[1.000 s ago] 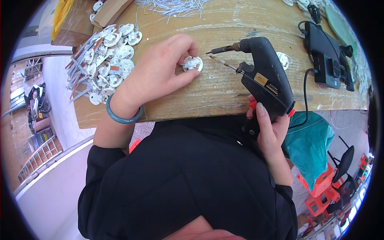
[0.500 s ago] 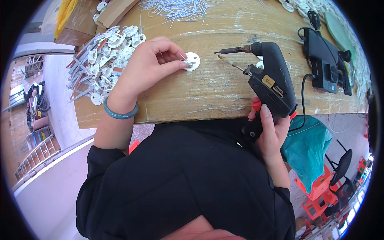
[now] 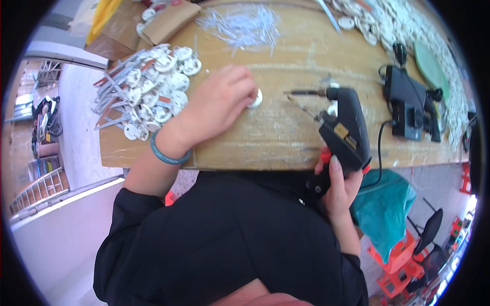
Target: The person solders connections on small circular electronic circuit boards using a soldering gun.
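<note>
A black gun-shaped soldering iron [image 3: 347, 127] with a red trigger is gripped in my right hand [image 3: 340, 188]. Its two thin tips point left above the wooden table. My left hand [image 3: 219, 102], a bluish bangle at its wrist, is palm down with bent fingers at a small round white plastic disc [image 3: 258, 99]. Those fingers hide most of the disc, and the picture is slightly smeared there. Left of this hand lies a heap of white discs with grey strips [image 3: 148, 92]. Partly behind the iron sits another small white piece [image 3: 333, 108].
Thin white wires [image 3: 245, 28] lie scattered at the table's back. A cardboard box [image 3: 120, 33] stands back left. At the right are a black power unit [image 3: 406, 97] with cables, a green plate [image 3: 431, 69] and many white discs [image 3: 383, 25]. A teal bag [image 3: 383, 214] hangs below the edge.
My left hand has turned palm down over the disc, covering more of it. The view has shifted, so the table and things on it sit lower. My right hand keeps holding the soldering iron.
</note>
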Demonstrator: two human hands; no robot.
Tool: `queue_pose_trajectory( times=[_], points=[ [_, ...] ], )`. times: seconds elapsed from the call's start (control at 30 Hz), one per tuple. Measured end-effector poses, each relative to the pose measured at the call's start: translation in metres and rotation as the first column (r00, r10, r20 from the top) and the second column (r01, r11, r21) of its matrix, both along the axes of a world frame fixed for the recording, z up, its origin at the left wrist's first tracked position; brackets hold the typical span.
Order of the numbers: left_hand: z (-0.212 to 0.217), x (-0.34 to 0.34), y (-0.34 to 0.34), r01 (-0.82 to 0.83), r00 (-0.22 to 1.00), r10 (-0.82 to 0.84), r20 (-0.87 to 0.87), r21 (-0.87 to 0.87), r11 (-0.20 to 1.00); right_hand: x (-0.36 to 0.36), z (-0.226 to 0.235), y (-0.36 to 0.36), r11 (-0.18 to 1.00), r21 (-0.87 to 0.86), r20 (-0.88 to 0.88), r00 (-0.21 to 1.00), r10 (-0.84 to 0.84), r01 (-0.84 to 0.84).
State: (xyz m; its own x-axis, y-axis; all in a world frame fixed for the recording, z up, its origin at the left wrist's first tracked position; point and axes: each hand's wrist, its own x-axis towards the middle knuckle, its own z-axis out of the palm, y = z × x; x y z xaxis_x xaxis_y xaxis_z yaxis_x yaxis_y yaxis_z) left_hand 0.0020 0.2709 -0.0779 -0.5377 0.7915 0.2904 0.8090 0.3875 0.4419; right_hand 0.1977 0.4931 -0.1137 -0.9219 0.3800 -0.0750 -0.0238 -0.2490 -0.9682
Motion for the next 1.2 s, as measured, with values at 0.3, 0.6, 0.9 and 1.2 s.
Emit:
queue_pose_trajectory(
  times=[0.3,0.6,0.9,1.2],
  points=[
    [-0.011,0.006,-0.005,-0.149,0.928,0.102,0.359,0.106,0.983,0.000,-0.002,-0.004,0.994,0.107,-0.033,0.999,0.000,0.004],
    [-0.020,-0.001,-0.007,-0.146,0.854,0.051,0.517,0.144,0.979,0.000,-0.002,-0.005,0.991,0.130,-0.027,1.000,-0.007,0.011],
    [-0.018,0.002,-0.005,-0.196,0.871,0.091,0.483,0.171,0.966,0.000,-0.004,-0.012,0.984,0.176,0.000,1.000,0.014,-0.013],
    [-0.016,0.006,-0.002,-0.221,0.889,0.152,0.431,0.115,0.969,0.000,-0.022,-0.017,0.905,0.419,0.014,0.997,0.082,-0.080]
  ],
)
